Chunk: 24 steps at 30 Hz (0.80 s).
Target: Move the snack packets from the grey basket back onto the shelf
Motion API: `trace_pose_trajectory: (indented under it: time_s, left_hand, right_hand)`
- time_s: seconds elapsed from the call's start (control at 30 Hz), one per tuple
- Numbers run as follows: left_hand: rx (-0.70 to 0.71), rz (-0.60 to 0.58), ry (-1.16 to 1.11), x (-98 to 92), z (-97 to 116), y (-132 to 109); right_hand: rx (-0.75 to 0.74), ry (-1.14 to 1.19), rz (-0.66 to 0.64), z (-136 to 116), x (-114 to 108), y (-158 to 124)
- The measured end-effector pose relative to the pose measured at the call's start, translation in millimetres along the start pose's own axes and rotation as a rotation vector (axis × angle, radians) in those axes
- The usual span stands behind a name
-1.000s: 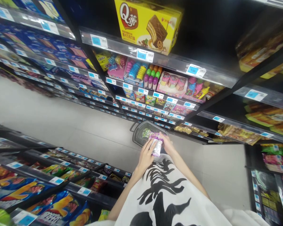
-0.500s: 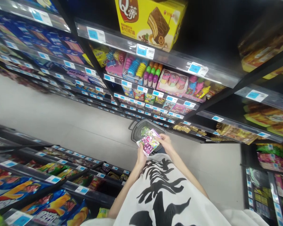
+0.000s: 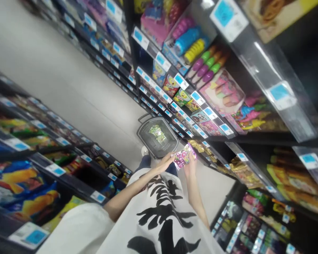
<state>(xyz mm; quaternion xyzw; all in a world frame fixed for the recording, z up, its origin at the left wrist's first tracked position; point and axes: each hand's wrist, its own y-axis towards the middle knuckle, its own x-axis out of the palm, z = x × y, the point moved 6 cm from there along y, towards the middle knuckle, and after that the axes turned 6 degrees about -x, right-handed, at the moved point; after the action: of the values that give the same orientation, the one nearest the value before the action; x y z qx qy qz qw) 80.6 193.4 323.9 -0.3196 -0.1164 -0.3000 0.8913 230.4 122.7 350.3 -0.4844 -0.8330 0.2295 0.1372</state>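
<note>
A small purple and pink candy packet (image 3: 183, 158) is held in front of my white printed shirt by both hands. My left hand (image 3: 164, 163) pinches its left edge with fingers closed. My right hand (image 3: 190, 165) grips it from below and on the right. Just beyond the packet, a black shopping basket (image 3: 146, 135) stands on the floor with a green packet (image 3: 157, 133) lying inside it.
Shelves of sweets and toys with blue price tags (image 3: 181, 81) rise on the right. Racks of crisp bags (image 3: 29, 180) line the left. A grey floor aisle (image 3: 69, 84) runs between them. One shoe (image 3: 144, 151) shows beside the basket.
The view has tilted and swung toward the right shelves. The packet has shifted right and a little lower in my hands, away from above the basket.
</note>
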Motion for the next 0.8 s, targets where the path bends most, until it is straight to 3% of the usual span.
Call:
trace_pose_trajectory:
  time_s: [0.07,0.17,0.37,0.53,0.67,0.8]
  left_hand:
    - [0.001,-0.071,0.060,4.6,-13.2,15.3]
    - [0.041,-0.025,0.224,6.3,-37.0,49.2]
    - [0.112,0.007,0.734,27.0,-78.7,152.4]
    - [0.216,-0.001,1.036,48.8,-103.2,252.1]
    - [0.341,0.027,1.256,61.7,-118.8,313.5]
    - [0.404,-0.006,1.434,72.2,-136.3,345.0]
  right_hand:
    - [0.007,-0.142,0.077,-1.8,-23.9,21.6]
    - [0.075,-0.365,0.088,4.5,-46.6,57.2]
    - [0.059,-0.830,-0.311,35.6,-58.7,132.4]
    - [0.057,-0.944,-0.496,72.2,-88.8,193.4]
    - [-0.076,-1.067,-0.487,80.4,-103.2,239.8]
    - [-0.245,-1.108,-0.411,68.4,-92.9,277.8]
